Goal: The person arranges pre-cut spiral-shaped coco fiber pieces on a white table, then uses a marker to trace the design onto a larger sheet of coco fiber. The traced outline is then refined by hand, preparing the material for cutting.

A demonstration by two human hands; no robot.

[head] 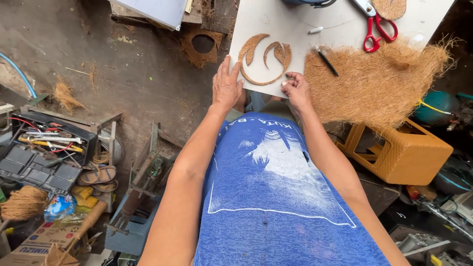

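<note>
Several curved brown cut-outs of coconut fibre (pixel 266 56) lie on a white board (pixel 295 24) in front of me. My left hand (pixel 225 84) rests flat at the board's left corner, fingers apart, touching the edge beside the long curved piece. My right hand (pixel 295 88) has its fingers bent at the board's near edge, fingertips on the end of that long curved piece. A sheet of coconut fibre matting (pixel 374 81) lies just right of my right hand, with a black pen (pixel 326 61) on its left edge.
Red-handled scissors (pixel 377 24) and a round fibre disc (pixel 389 7) lie at the board's far end. A yellow woven stool (pixel 399 150) stands to the right. An open toolbox (pixel 44 148), sandals (pixel 98 177) and fibre bundles (pixel 22 202) sit on the dirt floor at left.
</note>
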